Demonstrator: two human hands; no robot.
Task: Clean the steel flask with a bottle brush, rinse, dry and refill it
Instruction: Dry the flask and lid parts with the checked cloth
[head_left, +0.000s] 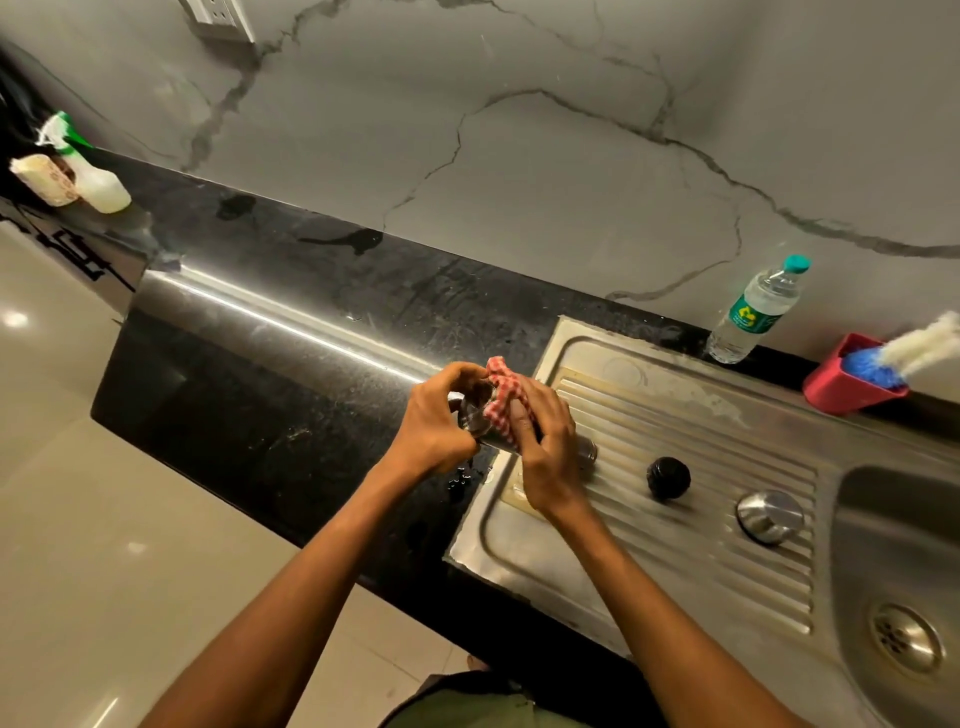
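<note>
Drying step. Steel flask (475, 415) held sideways over table edge: left hand (434, 421) grips base, right hand (545, 447) clasps checked cloth (501, 400) around body. Next, likely: refill from water bottle (753, 312), needs flask upright.

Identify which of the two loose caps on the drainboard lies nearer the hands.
The black ribbed cap; it lies just past the right hand. The shiny steel cap lies farther off, toward the sink basin.
</note>
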